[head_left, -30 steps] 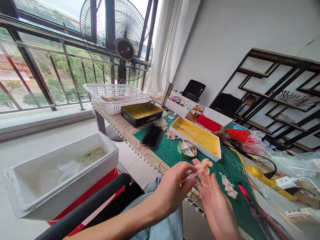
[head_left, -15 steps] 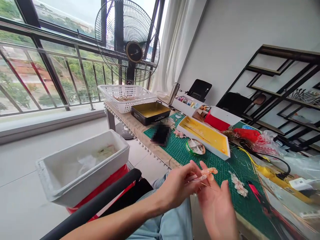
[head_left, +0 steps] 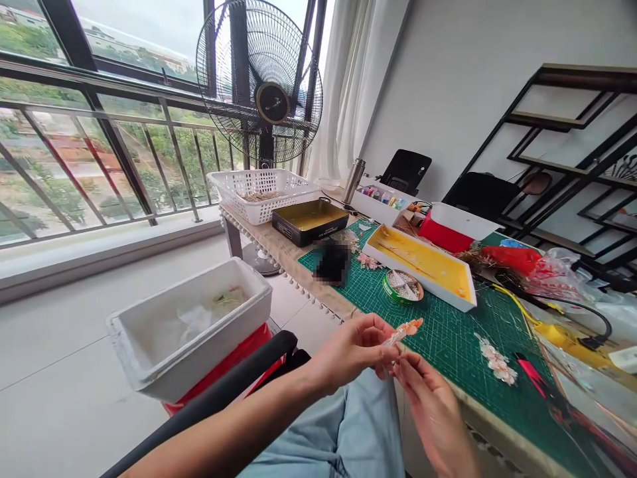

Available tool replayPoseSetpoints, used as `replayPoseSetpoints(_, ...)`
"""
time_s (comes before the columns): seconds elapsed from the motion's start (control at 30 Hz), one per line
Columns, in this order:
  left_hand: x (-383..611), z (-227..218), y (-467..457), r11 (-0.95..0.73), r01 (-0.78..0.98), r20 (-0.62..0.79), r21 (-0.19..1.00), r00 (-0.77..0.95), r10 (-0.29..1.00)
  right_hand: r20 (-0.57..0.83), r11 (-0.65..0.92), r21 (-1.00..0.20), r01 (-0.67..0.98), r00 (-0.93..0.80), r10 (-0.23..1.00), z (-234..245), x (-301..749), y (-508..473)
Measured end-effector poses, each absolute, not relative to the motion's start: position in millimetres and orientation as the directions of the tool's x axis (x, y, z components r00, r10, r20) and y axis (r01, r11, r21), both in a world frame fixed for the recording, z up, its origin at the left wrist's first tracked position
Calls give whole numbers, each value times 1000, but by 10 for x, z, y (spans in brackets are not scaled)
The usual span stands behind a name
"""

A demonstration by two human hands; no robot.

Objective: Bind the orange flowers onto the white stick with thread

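small orange-pink flower sprig [head_left: 409,327], thin stem

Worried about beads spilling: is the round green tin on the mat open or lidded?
Open: the round green tin shows its divided compartments of pale beads, no lid on it.

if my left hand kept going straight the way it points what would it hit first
Probably the green cutting mat, by its near edge, just past the orange flower sprig that the left hand pinches; depth is unclear.

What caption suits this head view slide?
Left hand pinches a small orange flower, right hand touching its stem, beside green cutting mat.
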State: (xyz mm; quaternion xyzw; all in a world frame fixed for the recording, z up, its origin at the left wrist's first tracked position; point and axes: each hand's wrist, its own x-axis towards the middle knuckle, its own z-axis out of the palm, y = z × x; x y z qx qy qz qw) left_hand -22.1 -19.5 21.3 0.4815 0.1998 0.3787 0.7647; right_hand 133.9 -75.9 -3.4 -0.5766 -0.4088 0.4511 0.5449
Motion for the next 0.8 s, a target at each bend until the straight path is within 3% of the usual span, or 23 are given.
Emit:
replayPoseSetpoints(0.1,-339,263,-175,-57,-115,108,992,506,856,-15,-65,-991,115,392,920,-39,1573,-762)
replayPoseSetpoints(0.17,-437,333,-171,-209,86,148,974,455,878,49,-64,-976,209,494,868,-41,1778,-750)
replayPoseSetpoints(0.23,-526,424,-183,-298,186,184,936,461,868,250,-3,-906,423,542,802,-37,1952,-715)
replayPoseSetpoints(0.3,-590,519,-206,-365,223,222,904,484,846,607,147,-614,775,346,715,-35,2021,-658)
replayPoseSetpoints(0.37,-625,604,-227,-416,240,257,877,498,828,775,285,-208,936,-20,631,-38,1949,-603)
replayPoseSetpoints(0.4,-634,641,-231,-435,241,272,868,503,821,771,344,-87,935,-156,617,-37,1868,-586)
replayPoseSetpoints(0.5,-637,709,-199,-476,252,297,843,520,801,657,529,-6,849,-395,642,10,1579,-597)
replayPoseSetpoints(0.57,-633,710,-148,-472,287,271,834,532,802,617,623,67,779,-523,588,91,1460,-639)
replayPoseSetpoints(0.7,-624,604,-50,-405,294,178,866,576,798,717,590,203,781,-529,454,284,1488,-686)
replayPoseSetpoints(0.8,-604,503,-21,-381,241,158,893,625,765,721,548,263,794,-539,436,336,1572,-671)
